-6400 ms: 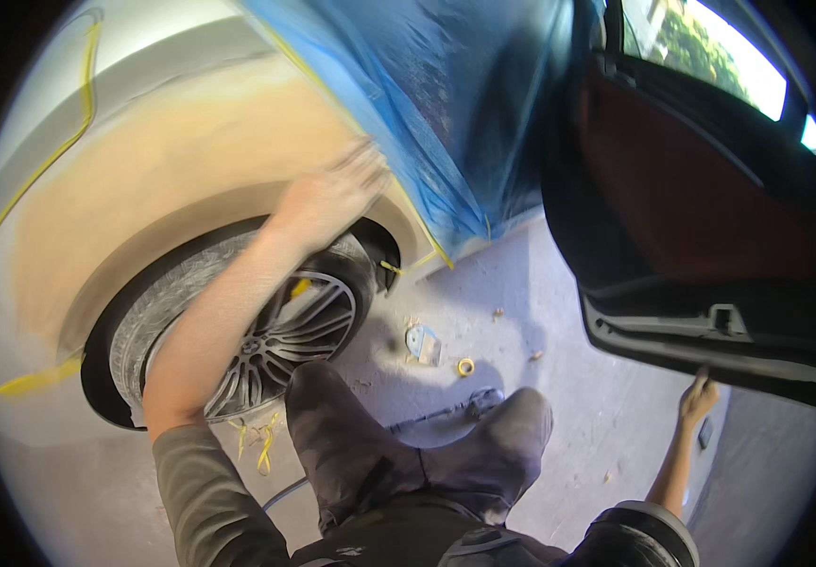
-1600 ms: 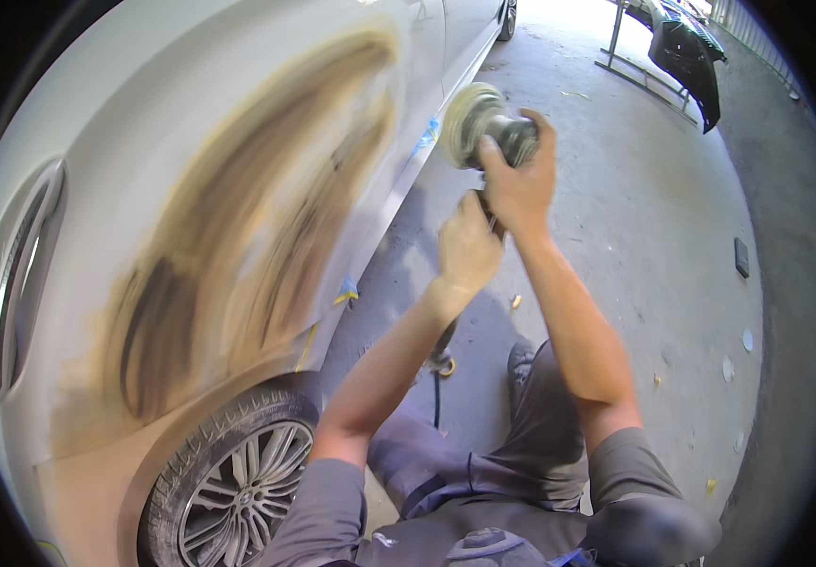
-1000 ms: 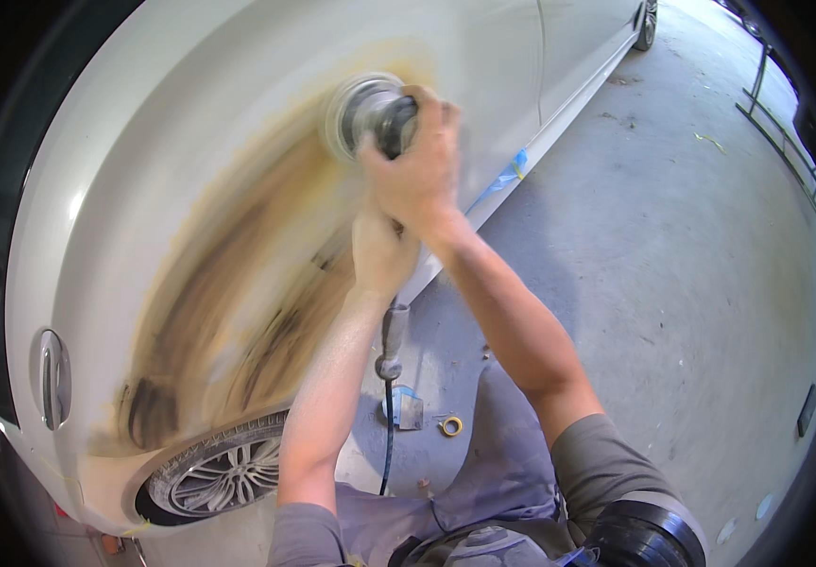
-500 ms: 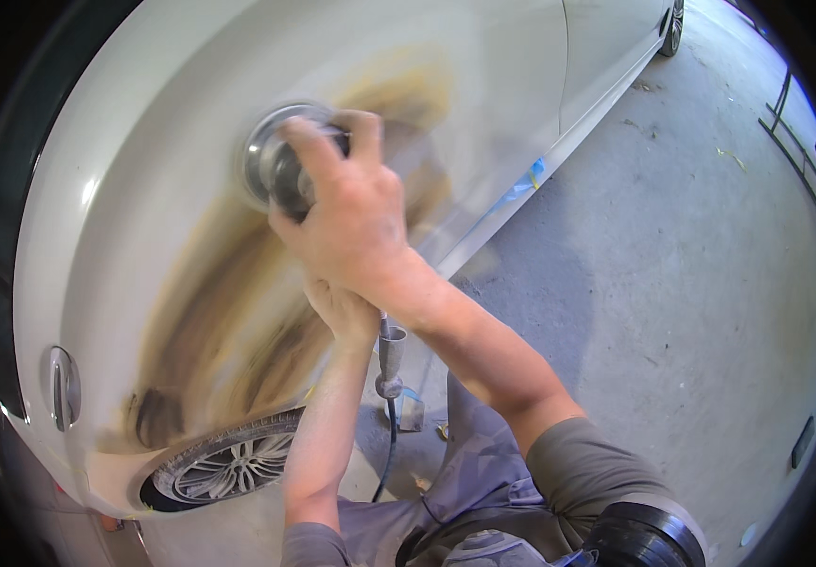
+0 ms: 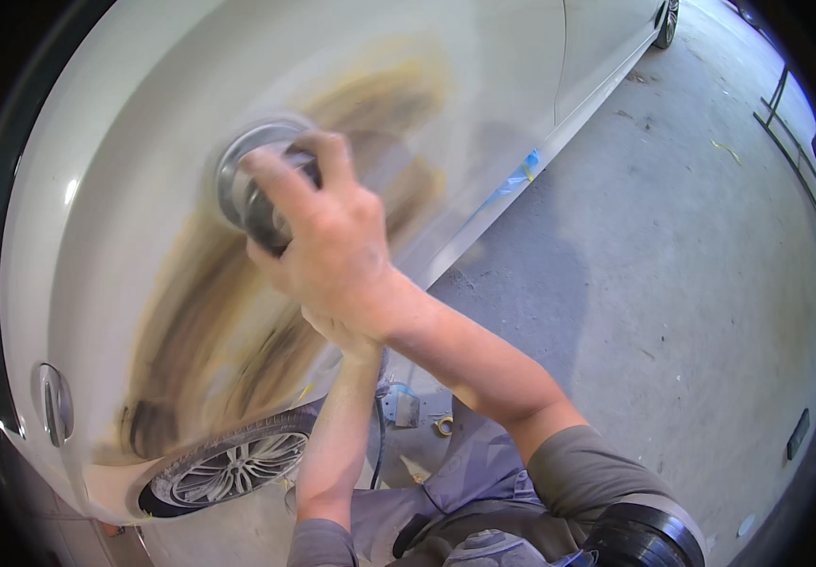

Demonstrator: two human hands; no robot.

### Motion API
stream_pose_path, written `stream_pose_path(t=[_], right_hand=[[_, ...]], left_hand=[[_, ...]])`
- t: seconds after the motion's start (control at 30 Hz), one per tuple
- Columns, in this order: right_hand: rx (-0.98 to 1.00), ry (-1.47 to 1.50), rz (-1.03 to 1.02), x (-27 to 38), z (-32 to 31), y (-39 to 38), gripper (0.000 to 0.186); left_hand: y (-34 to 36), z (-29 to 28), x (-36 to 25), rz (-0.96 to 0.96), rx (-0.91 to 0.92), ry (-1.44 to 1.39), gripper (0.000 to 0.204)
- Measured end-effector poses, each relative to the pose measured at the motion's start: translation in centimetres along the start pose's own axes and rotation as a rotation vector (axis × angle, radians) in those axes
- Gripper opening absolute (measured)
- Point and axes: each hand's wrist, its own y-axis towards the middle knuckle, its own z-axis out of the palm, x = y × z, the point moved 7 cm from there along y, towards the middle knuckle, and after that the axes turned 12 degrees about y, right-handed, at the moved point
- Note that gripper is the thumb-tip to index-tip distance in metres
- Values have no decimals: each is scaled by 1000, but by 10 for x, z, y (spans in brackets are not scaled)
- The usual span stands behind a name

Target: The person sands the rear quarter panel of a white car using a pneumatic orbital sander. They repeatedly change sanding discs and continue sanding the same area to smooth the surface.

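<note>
My right hand (image 5: 337, 236) is closed over the top of a round sander (image 5: 231, 184), thumb and fingers wrapped about its dark body. The sander's disc lies against the white car's side panel (image 5: 143, 189), at the upper left edge of a sanded patch (image 5: 205, 302) with brown, dark and yellowish rings. Below my right wrist, my left hand (image 5: 337, 333) reaches in with the forearms crossing; its fingers are hidden behind the wrist, so its hold cannot be made out. A dark hose (image 5: 378, 439) hangs down beside my left forearm.
Under the patch sits a wheel (image 5: 238, 470) in its arch, with a door handle (image 5: 52, 404) to its left. Blue masking film (image 5: 518, 177) clings to the sill. A tape roll (image 5: 444, 426) lies near my legs. At far right stands a dark metal frame (image 5: 795, 146) on the concrete floor.
The sander and my right hand have shifted left and slightly down across the panel. My left hand has moved slightly down with them. The hose fitting seen before is now mostly hidden.
</note>
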Motion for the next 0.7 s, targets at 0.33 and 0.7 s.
stream_pose_path(t=[0.33,0.7], right_hand=[[-374,19,166,-80,-75,6,44],[53,-85,-111,14,11,-19,60]], left_hand=[[27,31,-85,-119,442,-497,51],[7,-28,-35,-151,122,-119,33]])
